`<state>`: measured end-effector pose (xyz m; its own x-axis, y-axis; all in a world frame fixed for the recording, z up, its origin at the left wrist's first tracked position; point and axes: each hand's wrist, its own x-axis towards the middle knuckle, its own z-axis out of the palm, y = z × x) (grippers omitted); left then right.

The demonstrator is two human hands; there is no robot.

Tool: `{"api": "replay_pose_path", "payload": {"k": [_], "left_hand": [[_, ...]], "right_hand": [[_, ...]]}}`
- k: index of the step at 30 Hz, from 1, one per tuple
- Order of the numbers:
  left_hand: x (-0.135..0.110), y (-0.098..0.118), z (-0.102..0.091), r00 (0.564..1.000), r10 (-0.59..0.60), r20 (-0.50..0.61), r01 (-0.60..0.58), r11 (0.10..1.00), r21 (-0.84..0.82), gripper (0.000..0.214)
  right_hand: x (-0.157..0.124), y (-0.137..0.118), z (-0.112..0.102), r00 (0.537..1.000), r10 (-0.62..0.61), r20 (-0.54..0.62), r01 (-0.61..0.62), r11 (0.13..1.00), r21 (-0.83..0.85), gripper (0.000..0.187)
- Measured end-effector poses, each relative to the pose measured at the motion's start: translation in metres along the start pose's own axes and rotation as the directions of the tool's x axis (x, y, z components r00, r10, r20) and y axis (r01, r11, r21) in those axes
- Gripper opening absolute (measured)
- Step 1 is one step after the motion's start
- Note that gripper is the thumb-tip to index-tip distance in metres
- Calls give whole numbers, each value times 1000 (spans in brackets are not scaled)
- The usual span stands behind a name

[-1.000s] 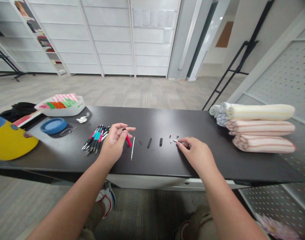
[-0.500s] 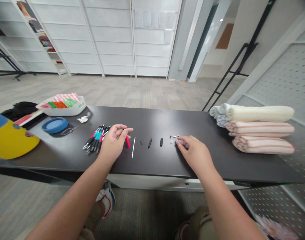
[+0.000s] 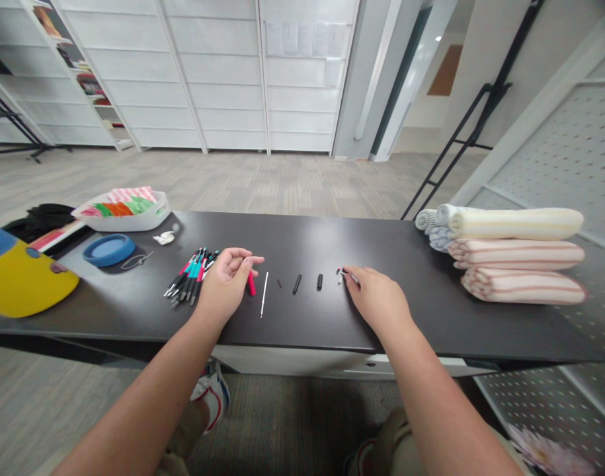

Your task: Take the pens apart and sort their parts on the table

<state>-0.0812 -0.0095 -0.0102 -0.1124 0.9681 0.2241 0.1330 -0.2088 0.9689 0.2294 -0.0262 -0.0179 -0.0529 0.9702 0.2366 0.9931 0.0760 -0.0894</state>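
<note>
Pen parts [image 3: 297,283] lie light and slippery on the black table [image 3: 302,324] at twelve o'clock, best pinched by their ends. Left hand [image 3: 225,283] curls at a red barrel [image 3: 252,284], right hand [image 3: 379,297] covers a tiny piece [image 3: 348,276]; neither grip can be told.

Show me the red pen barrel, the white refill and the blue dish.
red pen barrel [image 3: 252,285]: head view, point on its middle
white refill [image 3: 264,294]: head view, point on its middle
blue dish [image 3: 108,262]: head view, point on its front rim
</note>
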Motion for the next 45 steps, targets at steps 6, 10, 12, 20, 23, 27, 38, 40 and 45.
{"api": "replay_pose_path", "payload": {"k": [6, 10, 12, 20, 23, 27, 38, 40, 45], "left_hand": [[1, 0, 0, 1000, -3, -3, 3, 1000, -2, 30], [1, -1, 0, 1000, -3, -5, 3, 1000, 12, 29], [1, -1, 0, 1000, -1, -3, 1, 1000, 7, 30], [0, 0, 0, 1000, -5, -9, 5, 1000, 11, 30], [0, 0, 0, 1000, 1, -3, -1, 1000, 13, 29], [0, -1, -1, 1000, 2, 3, -2, 1000, 18, 28], [0, 1, -1, 1000, -3, -9, 3, 1000, 26, 29], [0, 1, -1, 1000, -3, -10, 4, 1000, 27, 30], [1, -1, -1, 1000, -4, -6, 4, 1000, 27, 28]], "right_hand": [[-6, -1, -6, 1000, 1, -20, -1, 1000, -1, 26], [-10, -1, -15, 1000, -10, 16, 10, 999, -52, 23], [-13, -1, -19, 999, -12, 34, 14, 998, -66, 21], [-12, 3, -24, 996, -39, 80, 40, 999, -15, 19], [-10, 3, -23, 995, -50, 87, 52, 998, -17, 16], [-8, 5, -19, 994, -69, 82, 68, 998, 10, 13], [-9, 30, -17, 986, -153, -69, 167, 935, 312, 25], [-9, 30, -17, 991, -118, -66, 134, 927, 351, 22], [-9, 26, -14, 1000, -25, -15, 29, 911, 411, 14]]}}
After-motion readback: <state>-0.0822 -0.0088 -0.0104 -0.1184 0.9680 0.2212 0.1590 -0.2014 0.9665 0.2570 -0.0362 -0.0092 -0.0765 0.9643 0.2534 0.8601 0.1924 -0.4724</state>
